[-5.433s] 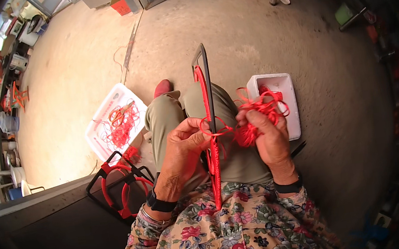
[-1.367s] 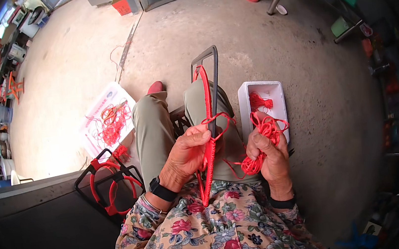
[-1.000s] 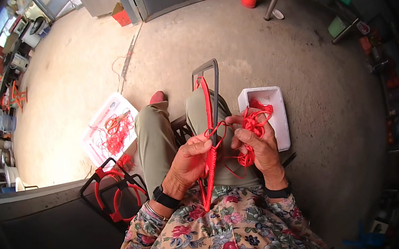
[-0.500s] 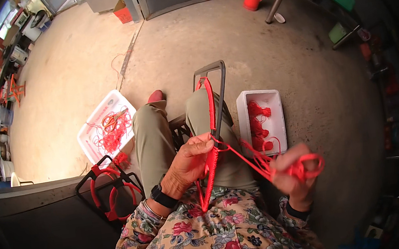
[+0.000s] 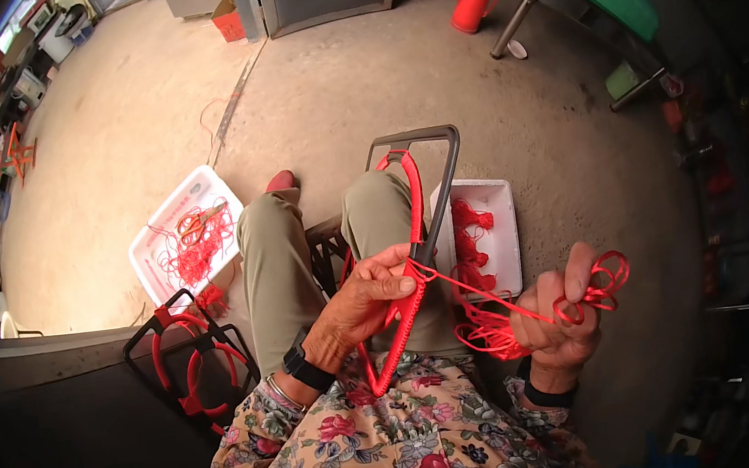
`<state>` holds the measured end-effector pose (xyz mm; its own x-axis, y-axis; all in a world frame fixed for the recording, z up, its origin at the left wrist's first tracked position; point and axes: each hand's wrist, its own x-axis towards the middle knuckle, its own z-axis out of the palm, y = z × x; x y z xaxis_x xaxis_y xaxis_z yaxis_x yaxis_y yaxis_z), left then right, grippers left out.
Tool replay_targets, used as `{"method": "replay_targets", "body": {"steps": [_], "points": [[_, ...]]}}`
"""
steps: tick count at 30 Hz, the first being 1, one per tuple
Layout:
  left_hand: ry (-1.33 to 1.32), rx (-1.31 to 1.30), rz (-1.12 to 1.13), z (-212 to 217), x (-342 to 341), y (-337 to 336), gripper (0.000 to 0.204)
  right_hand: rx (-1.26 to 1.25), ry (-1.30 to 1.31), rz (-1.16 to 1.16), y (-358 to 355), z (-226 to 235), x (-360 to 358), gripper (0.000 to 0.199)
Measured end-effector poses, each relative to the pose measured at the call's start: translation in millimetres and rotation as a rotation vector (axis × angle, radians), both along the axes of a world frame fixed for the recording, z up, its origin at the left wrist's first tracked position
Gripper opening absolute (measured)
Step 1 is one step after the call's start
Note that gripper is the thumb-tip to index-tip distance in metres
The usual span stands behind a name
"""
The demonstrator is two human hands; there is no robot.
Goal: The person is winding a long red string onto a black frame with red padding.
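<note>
My left hand (image 5: 365, 297) is closed on a dark rectangular frame (image 5: 451, 189) with a red cord-wrapped ring (image 5: 415, 196) attached, thumb pressed near where the cord meets the ring. The frame rests over my right knee, and the ring's near end reaches my lap. Out to the right, my right hand (image 5: 556, 324) grips a looped bundle of red cord (image 5: 492, 336). Some loops stick out beyond its fingers. A strand runs taut from this bundle to the ring beside my left thumb. What lies under the left fingers is hidden.
Beside my left leg stands a white tray (image 5: 142, 261) of tangled red cord with scissors (image 5: 201, 220). A white foam box (image 5: 507, 229) with red cord bundles is right of my knees. Another frame with red rings (image 5: 187, 355) lies left. A red flask (image 5: 473, 3) stands far right.
My right hand has turned and risen slightly, with the cord loops now clearer beyond its fingers. The frame's top has tilted to the right in my left hand. The whole view has shifted a little.
</note>
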<state>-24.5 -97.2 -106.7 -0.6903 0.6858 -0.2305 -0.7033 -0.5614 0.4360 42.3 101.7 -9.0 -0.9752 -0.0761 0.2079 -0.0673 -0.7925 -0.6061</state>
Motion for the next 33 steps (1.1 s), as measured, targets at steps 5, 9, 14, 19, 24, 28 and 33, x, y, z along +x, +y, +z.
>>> {"method": "replay_targets", "body": {"steps": [5,9,14,19,24,28,33], "points": [[0.018,0.030,0.013,-9,-2,-2,0.047,0.035,-0.023,0.055,-5,8,-3,0.026],[0.040,0.010,0.036,1,-1,2,0.043,0.053,-0.068,0.054,-15,14,-2,0.030],[0.095,-0.017,-0.015,-9,3,11,0.044,0.132,0.072,0.357,-59,26,-10,0.013],[0.006,-0.007,0.003,-12,4,13,0.050,0.638,0.396,0.410,-82,12,-16,0.024],[-0.023,0.010,0.023,-8,2,9,0.050,0.668,0.428,0.556,-96,-4,-7,0.032],[-0.006,0.090,0.034,-8,0,5,0.047,0.661,0.429,0.523,-89,0,-7,0.027],[0.005,0.019,0.072,-11,-2,3,0.045,0.397,0.395,0.525,-51,11,-8,0.026]]}}
